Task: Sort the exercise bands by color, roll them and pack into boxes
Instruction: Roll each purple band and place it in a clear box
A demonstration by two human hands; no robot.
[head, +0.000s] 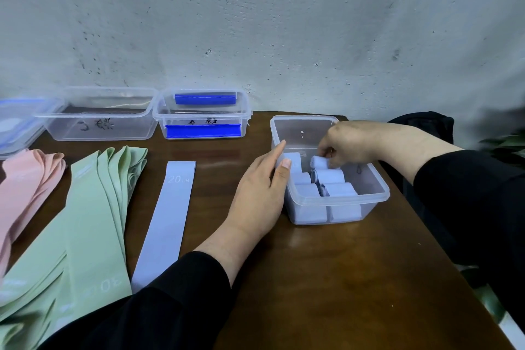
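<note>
Right hand [345, 142] reaches into the clear plastic box [372, 179] at right of the dark wooden table [326, 278], fingers curled, pinching a rolled pale lavender band [319, 162]; more lavender rolls [332, 183] packed in the near half of that box; left hand [261, 196] rests against the box's left wall, fingers straight, thumb over the rim; one flat lavender band marked 20 LB [167, 219] lies left of that hand; green bands [91, 221] and pink bands [25, 187] piled further left; two clear boxes [99, 113] at the back by the wall.
</note>
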